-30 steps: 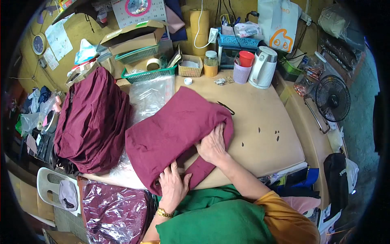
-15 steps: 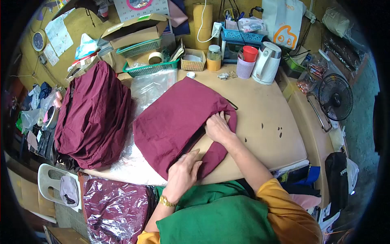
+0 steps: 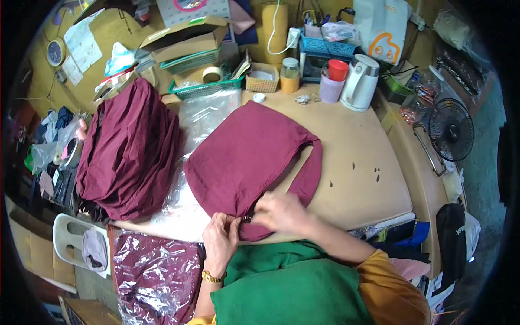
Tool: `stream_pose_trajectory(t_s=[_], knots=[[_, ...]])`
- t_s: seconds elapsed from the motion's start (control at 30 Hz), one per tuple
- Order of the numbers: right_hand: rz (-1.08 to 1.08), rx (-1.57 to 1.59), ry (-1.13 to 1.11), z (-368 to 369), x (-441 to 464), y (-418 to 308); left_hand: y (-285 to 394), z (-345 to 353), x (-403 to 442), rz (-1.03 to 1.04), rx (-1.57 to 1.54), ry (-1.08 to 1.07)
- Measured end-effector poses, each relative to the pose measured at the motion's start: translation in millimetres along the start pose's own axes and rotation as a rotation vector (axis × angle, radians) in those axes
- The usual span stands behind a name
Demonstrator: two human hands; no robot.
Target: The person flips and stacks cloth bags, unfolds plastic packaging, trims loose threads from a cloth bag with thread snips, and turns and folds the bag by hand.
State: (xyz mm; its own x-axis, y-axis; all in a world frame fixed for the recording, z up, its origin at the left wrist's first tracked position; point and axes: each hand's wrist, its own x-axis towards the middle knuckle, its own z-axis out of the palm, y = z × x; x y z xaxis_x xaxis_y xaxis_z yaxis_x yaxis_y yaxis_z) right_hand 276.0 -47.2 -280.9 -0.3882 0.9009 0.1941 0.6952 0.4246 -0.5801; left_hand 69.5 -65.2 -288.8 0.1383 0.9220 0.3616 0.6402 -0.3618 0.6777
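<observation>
A maroon cloth shoulder bag (image 3: 244,157) lies flat on the table, its strap (image 3: 310,170) looping out on the right side. At the bag's near corner, where the strap joins, my left hand (image 3: 221,236) pinches the cloth between thumb and fingers. My right hand (image 3: 281,213) is just to the right, over the lower strap and close to that corner. Motion smears its fingers, so whether they grip anything cannot be made out. A small dark-and-shiny bit shows at the join between the hands, too small to name.
On the left sits a tall pile of maroon cloth (image 3: 127,151) beside clear plastic sheets (image 3: 203,122). Plastic-wrapped maroon goods (image 3: 157,276) lie below the table edge. Along the back stand a green basket (image 3: 206,89), a jar (image 3: 290,76) and a white kettle (image 3: 360,84). A fan (image 3: 450,130) is at right.
My right hand has left the bag's upper opening edge and come down toward the near corner. My left hand has shifted slightly left and now pinches the cloth. The strap lies more open.
</observation>
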Motion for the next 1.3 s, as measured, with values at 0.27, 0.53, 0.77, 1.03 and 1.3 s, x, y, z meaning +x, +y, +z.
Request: stream_pose_trajectory(t_s=[0.27,0.53,0.77,1.03,1.3], knots=[[0.271,0.681,-0.04,40.3,-3.4,2.4,8.6,8.7,-0.1,0.075,-0.073,0.08],[0.133,0.842,0.017,66.3,1.1,14.7,7.1,6.0,-3.3,0.022,-0.091,0.072],[0.082,0.334,0.244,46.5,-6.6,-9.9,4.8,4.5,-3.3,0.001,-0.069,0.051],[-0.123,0.08,0.335,53.8,-6.7,-5.7,4.5,4.0,1.9,0.033,0.086,-0.084],[-0.069,-0.208,0.397,8.2,14.4,50.3,5.7,-9.9,4.0,0.012,0.097,-0.129]])
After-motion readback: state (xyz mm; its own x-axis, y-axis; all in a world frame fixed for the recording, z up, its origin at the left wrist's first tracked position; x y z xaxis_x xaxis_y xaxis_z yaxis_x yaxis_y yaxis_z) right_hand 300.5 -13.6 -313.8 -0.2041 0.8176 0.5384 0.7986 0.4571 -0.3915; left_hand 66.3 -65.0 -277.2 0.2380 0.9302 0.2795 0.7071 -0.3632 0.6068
